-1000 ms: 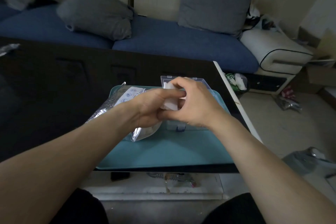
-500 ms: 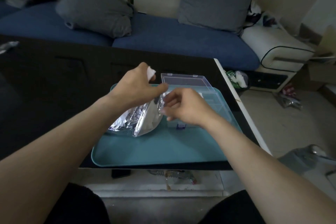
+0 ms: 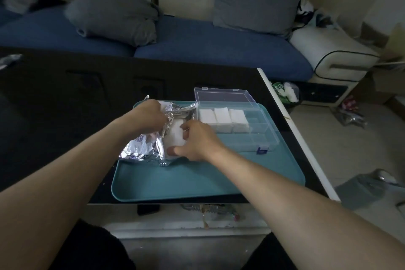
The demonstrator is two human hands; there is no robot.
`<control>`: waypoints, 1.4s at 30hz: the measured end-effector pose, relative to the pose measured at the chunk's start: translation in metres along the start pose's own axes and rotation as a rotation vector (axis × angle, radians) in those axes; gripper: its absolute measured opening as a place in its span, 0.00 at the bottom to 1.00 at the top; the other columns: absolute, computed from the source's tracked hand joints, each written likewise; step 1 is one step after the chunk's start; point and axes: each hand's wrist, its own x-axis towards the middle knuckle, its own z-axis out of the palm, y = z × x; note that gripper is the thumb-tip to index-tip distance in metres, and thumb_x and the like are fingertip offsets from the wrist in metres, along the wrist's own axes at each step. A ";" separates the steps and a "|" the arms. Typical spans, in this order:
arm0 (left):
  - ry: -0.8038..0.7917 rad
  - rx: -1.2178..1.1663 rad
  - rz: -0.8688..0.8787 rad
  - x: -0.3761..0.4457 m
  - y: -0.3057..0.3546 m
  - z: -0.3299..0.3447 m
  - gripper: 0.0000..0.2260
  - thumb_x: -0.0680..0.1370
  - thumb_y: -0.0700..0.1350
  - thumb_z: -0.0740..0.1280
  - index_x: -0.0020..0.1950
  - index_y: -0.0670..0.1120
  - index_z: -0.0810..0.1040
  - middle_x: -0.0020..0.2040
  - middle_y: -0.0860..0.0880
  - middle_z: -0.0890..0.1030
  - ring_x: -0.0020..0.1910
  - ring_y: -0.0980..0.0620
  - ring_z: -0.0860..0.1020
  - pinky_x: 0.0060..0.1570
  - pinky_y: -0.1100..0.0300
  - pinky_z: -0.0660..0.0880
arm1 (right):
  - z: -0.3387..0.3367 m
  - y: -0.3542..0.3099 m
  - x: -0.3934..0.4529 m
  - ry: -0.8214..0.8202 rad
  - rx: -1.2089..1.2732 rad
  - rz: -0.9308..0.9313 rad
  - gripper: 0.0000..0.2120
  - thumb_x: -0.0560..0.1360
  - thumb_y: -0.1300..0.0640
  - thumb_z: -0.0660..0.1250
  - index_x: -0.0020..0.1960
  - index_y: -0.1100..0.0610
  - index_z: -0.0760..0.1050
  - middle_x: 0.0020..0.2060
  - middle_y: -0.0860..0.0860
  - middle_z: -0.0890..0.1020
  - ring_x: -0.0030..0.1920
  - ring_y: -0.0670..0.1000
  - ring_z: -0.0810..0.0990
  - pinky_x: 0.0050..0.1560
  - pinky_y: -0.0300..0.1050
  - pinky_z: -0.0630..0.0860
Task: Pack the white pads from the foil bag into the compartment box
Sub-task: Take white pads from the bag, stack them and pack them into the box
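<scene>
Seen from above, looking down along two bare forearms to a dark counter [image 3: 65, 103] carrying a teal tray [image 3: 197, 180]. Left side of the tray: a crumpled foil bag [image 3: 142, 149], mouth turned toward the right. Left hand [image 3: 151, 114] on the bag's far upper edge, fingers curled into the foil and out of sight, so the grip reads as closed on the bag though the fingertips cannot be seen. Right hand [image 3: 195, 140] at the bag's mouth, thumb low and fingers high, curled round a stack of white pads [image 3: 175, 136] sitting half inside the foil; the pads lie between thumb and fingers, touching both, with the stack's left part hidden by the foil. Printing on the bag too small and creased to read.

Just right of the bag, touching or nearly touching it: a clear compartment box [image 3: 258, 136], lid [image 3: 223, 98] swung open and lying back toward the far side. Three white pad stacks [image 3: 221, 119] side by side in the far-left compartments. Dividers elsewhere hard to trace through the clear plastic. Blue latch [image 3: 262, 150] on the near wall.

Beyond the counter, a blue sofa [image 3: 197, 50] with grey cushions [image 3: 114, 15], dim and blurred.
</scene>
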 end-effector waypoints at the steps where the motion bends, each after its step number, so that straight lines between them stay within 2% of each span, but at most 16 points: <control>1: -0.005 -0.035 -0.009 0.000 -0.002 -0.001 0.07 0.77 0.35 0.60 0.47 0.36 0.77 0.40 0.38 0.81 0.36 0.44 0.79 0.38 0.55 0.74 | 0.000 -0.002 0.000 0.017 0.003 -0.006 0.38 0.68 0.45 0.79 0.72 0.59 0.70 0.64 0.52 0.79 0.63 0.54 0.77 0.61 0.46 0.75; 3: -0.012 -0.079 -0.020 0.001 -0.004 -0.001 0.07 0.77 0.35 0.59 0.49 0.36 0.77 0.43 0.36 0.82 0.36 0.44 0.78 0.38 0.55 0.73 | 0.000 -0.003 0.000 0.069 0.024 -0.040 0.28 0.68 0.46 0.80 0.61 0.58 0.77 0.53 0.52 0.82 0.54 0.52 0.80 0.56 0.47 0.78; 5: -0.014 -0.101 -0.009 0.000 -0.005 -0.002 0.08 0.77 0.35 0.60 0.51 0.37 0.78 0.46 0.36 0.82 0.40 0.41 0.80 0.40 0.53 0.75 | 0.002 -0.003 0.002 0.107 0.032 -0.079 0.20 0.68 0.48 0.80 0.52 0.57 0.78 0.44 0.50 0.82 0.47 0.51 0.80 0.49 0.48 0.79; 8: -0.024 -0.117 0.003 -0.002 -0.004 -0.002 0.09 0.78 0.36 0.60 0.52 0.38 0.79 0.47 0.37 0.82 0.47 0.38 0.82 0.45 0.49 0.79 | 0.009 -0.004 0.005 0.146 -0.018 -0.155 0.16 0.69 0.51 0.78 0.49 0.55 0.76 0.41 0.50 0.81 0.44 0.52 0.79 0.45 0.48 0.76; 11: -0.004 -0.118 0.019 -0.001 -0.003 0.001 0.08 0.80 0.38 0.59 0.49 0.38 0.78 0.42 0.40 0.80 0.38 0.45 0.78 0.37 0.56 0.73 | 0.014 -0.007 0.007 0.272 -0.070 -0.287 0.08 0.69 0.60 0.74 0.42 0.55 0.75 0.38 0.51 0.80 0.42 0.54 0.78 0.41 0.46 0.71; 13: 0.018 -0.107 0.015 0.000 -0.004 0.001 0.09 0.81 0.39 0.59 0.48 0.37 0.77 0.41 0.41 0.79 0.37 0.47 0.75 0.34 0.58 0.70 | 0.014 -0.011 0.007 0.311 -0.085 -0.331 0.06 0.69 0.63 0.72 0.40 0.55 0.77 0.39 0.53 0.83 0.42 0.55 0.80 0.41 0.47 0.74; 17: 0.017 -0.044 0.018 0.001 -0.005 -0.001 0.09 0.80 0.39 0.59 0.51 0.37 0.78 0.45 0.39 0.81 0.40 0.44 0.79 0.38 0.55 0.75 | 0.006 -0.006 0.009 0.264 0.035 -0.202 0.06 0.72 0.60 0.72 0.39 0.53 0.77 0.36 0.50 0.83 0.39 0.51 0.80 0.39 0.44 0.73; 21: 0.008 -0.013 0.032 0.001 -0.007 -0.002 0.11 0.80 0.41 0.59 0.58 0.40 0.77 0.50 0.41 0.81 0.44 0.45 0.81 0.44 0.52 0.80 | -0.015 0.010 0.008 0.348 0.159 -0.143 0.07 0.74 0.59 0.73 0.40 0.52 0.76 0.34 0.46 0.80 0.35 0.46 0.79 0.38 0.41 0.73; 24: -0.007 -0.025 0.032 -0.001 -0.007 -0.003 0.11 0.81 0.42 0.59 0.59 0.40 0.77 0.49 0.42 0.80 0.43 0.45 0.81 0.43 0.52 0.80 | -0.028 0.018 0.002 0.247 0.470 -0.037 0.08 0.74 0.62 0.74 0.42 0.55 0.75 0.31 0.47 0.81 0.29 0.52 0.84 0.37 0.47 0.79; 27: -0.002 -0.002 0.020 -0.004 -0.002 -0.003 0.10 0.80 0.42 0.60 0.58 0.40 0.76 0.46 0.44 0.79 0.41 0.47 0.81 0.40 0.55 0.79 | -0.044 0.026 -0.006 0.204 0.698 0.029 0.09 0.73 0.66 0.75 0.42 0.59 0.75 0.33 0.52 0.81 0.27 0.50 0.81 0.32 0.44 0.81; 31: 0.225 -0.028 0.084 -0.010 0.010 -0.005 0.11 0.80 0.45 0.63 0.57 0.40 0.71 0.50 0.44 0.76 0.46 0.45 0.78 0.42 0.55 0.73 | -0.076 0.038 -0.018 0.209 0.975 0.006 0.07 0.73 0.67 0.73 0.42 0.58 0.77 0.38 0.52 0.80 0.33 0.47 0.79 0.35 0.45 0.83; 33: 0.367 -0.121 0.170 -0.014 0.017 -0.007 0.12 0.80 0.48 0.66 0.55 0.40 0.69 0.49 0.45 0.75 0.42 0.48 0.75 0.40 0.57 0.69 | -0.089 0.042 -0.024 0.178 1.148 -0.036 0.09 0.74 0.68 0.71 0.40 0.56 0.75 0.37 0.51 0.80 0.35 0.48 0.80 0.34 0.45 0.82; 35: 0.418 -0.190 0.239 -0.017 0.025 -0.007 0.14 0.78 0.51 0.69 0.52 0.42 0.71 0.45 0.49 0.77 0.39 0.53 0.74 0.33 0.60 0.67 | -0.096 0.045 -0.029 0.111 1.255 -0.095 0.10 0.71 0.68 0.70 0.41 0.56 0.74 0.37 0.52 0.81 0.37 0.50 0.82 0.34 0.46 0.82; 38: 0.444 -0.268 0.323 -0.024 0.039 -0.005 0.14 0.78 0.53 0.69 0.44 0.44 0.73 0.38 0.52 0.76 0.36 0.57 0.74 0.34 0.64 0.69 | -0.096 0.045 -0.033 0.023 1.268 -0.169 0.10 0.66 0.67 0.71 0.42 0.57 0.74 0.36 0.51 0.82 0.38 0.50 0.84 0.35 0.48 0.84; 40: 0.291 -0.514 0.314 -0.027 0.048 -0.003 0.16 0.80 0.54 0.66 0.39 0.43 0.73 0.32 0.51 0.76 0.30 0.55 0.74 0.31 0.59 0.69 | -0.094 0.047 -0.033 -0.006 1.205 -0.220 0.11 0.66 0.70 0.74 0.41 0.56 0.77 0.37 0.50 0.82 0.38 0.50 0.84 0.36 0.48 0.84; 42: -0.128 -0.830 0.210 -0.034 0.057 -0.001 0.21 0.83 0.57 0.60 0.39 0.42 0.73 0.27 0.48 0.74 0.24 0.52 0.71 0.25 0.62 0.64 | -0.093 0.049 -0.032 -0.033 1.133 -0.289 0.11 0.67 0.69 0.73 0.39 0.54 0.81 0.38 0.50 0.82 0.39 0.49 0.83 0.35 0.46 0.82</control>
